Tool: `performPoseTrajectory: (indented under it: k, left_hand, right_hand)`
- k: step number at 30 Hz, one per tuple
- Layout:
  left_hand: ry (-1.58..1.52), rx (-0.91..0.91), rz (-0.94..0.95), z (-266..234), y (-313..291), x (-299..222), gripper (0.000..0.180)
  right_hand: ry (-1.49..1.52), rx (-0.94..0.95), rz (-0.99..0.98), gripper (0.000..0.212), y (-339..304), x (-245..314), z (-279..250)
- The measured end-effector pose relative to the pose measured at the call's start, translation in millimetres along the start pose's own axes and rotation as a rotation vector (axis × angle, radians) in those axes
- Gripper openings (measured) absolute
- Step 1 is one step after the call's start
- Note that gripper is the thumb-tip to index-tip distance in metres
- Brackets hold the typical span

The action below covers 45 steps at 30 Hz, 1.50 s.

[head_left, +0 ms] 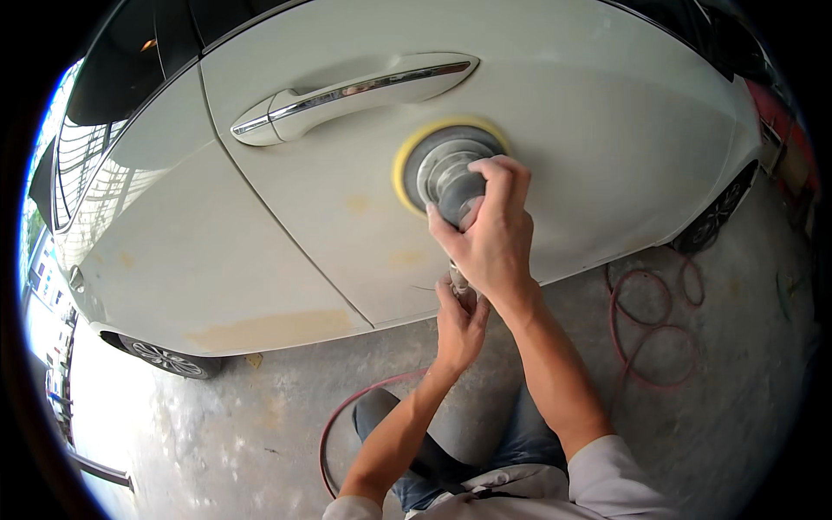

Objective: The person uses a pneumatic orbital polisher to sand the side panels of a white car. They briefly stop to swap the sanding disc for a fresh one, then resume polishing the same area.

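A round air sander (442, 173) with a grey body and a yellow-edged pad lies against a white car door (607, 156), just below and to the right of the door handle (355, 91). My right hand (494, 225) grips the sander's head from above, fingers curled round its dark grip. Lower down, my left hand (459, 325) is closed round the sander's tail end, where the hose joins. The pad's face against the door is hidden.
A red air hose (334, 425) runs from near my left hand across the concrete floor, and more red hose (641, 321) lies coiled at the right. Tan patches (277, 329) mark the lower panel. Car wheels (169, 357) show at both ends.
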<state>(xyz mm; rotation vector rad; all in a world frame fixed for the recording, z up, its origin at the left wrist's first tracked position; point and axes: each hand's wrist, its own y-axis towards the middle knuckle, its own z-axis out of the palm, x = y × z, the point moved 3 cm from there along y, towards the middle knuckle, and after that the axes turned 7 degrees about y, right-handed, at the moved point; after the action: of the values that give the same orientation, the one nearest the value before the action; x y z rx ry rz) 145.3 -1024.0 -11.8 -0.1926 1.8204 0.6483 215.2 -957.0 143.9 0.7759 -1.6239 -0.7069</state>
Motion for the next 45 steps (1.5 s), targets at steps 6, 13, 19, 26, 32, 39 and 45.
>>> performPoseTrajectory:
  k: [6, 13, 19, 26, 32, 39, 45]
  left_hand:
    - [0.126, 0.004, -0.091, 17.7, -26.3, 17.1, 0.055]
    - [0.034, 0.089, 0.042, 42.7, 5.5, -8.9, 0.041]
    - [0.364, 0.297, -0.252, 30.3, -94.7, 79.7, 0.042]
    - [0.315, 0.367, -0.314, 21.5, -136.7, 109.7, 0.045]
    - [0.326, 0.275, -0.188, -2.6, -116.5, 101.7, 0.042]
    - [0.332, 0.423, -0.562, -18.9, -173.6, 156.0, 0.046]
    - [0.308, 0.281, -0.508, -57.9, -153.4, 147.2, 0.048]
  right_hand:
    - [0.003, -0.111, -0.163, 0.06, -36.1, -16.8, -3.5]
    - [0.012, -0.279, 0.018, 0.056, 35.4, -51.7, -69.9]
    - [0.001, -0.187, -0.055, 0.057, -21.4, -61.0, -36.0]
    - [-0.043, -0.193, -0.04, 0.059, -48.6, -66.5, -24.4]
    - [-0.038, -0.236, -0.054, 0.058, -17.0, -58.6, -14.8]
    - [-0.004, -0.092, -0.154, 0.065, -119.4, -42.3, 56.4]
    - [0.099, 0.035, -0.068, 0.061, -111.7, -17.5, 117.6]
